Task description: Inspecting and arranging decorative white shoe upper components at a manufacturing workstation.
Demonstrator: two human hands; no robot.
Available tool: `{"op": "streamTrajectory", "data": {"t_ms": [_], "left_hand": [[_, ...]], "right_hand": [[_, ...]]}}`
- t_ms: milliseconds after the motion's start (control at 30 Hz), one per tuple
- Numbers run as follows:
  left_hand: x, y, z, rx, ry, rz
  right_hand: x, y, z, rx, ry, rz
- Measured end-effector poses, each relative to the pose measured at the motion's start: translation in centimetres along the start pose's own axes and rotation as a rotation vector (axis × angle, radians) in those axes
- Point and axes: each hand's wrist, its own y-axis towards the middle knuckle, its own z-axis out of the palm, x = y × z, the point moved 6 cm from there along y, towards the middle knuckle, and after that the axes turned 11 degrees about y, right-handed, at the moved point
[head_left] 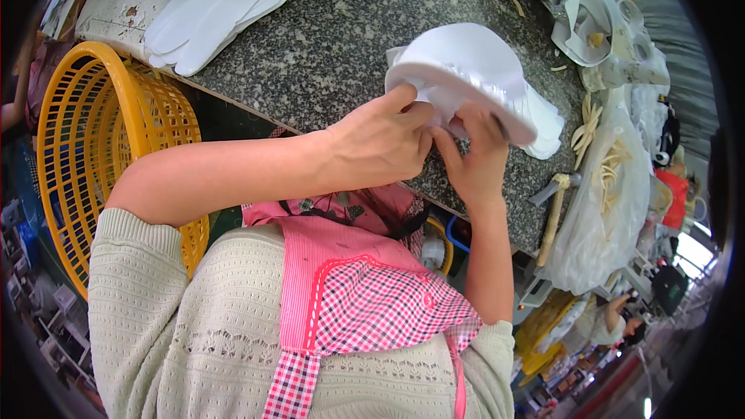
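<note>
Your yellow plastic basket [93, 155] stands off the left edge of the speckled stone worktop [334, 39], tipped so its open mouth faces you; what is inside it cannot be made out beyond the ribbed wall. Near the right edge of the worktop a clear plastic bag [613, 202] sags, with pale strips showing in it. You hold a white sole piece [473, 70] above the middle of the worktop, toward its near edge, lifted clear of the stone; its long axis runs from upper left down to lower right, and the broad face is tilted up and away from you. Your left hand [380, 143] pinches its near rim, thumb on top and fingers curled beneath. Your right hand [477, 163] comes up from below, fingers pressed together against the underside and rim just beside the left hand's fingertips. At the far left corner of the worktop lies a fanned stack of white insoles [225, 4]; at the far right corner sits a heap of white curled parts [597, 8]. A wooden-handled tool [552, 217] hangs over the near right edge. Beyond that edge, low at the right, another person [621, 322] is seated in a cluttered workshop.
</note>
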Motion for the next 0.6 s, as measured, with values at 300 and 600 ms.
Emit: {"op": "streamTrajectory", "data": {"t_ms": [300,600], "left_hand": [[-0.5,-0.1,0.3,-0.006,0.027,0.002],[0.7,-2.3,1.0,0.140,-0.113,-0.035]], "right_hand": [[0.8,-2.5,2.2,-0.239,-0.199,-0.153],[0.7,-2.1,2.6,-0.226,-0.192,-0.147]]}}
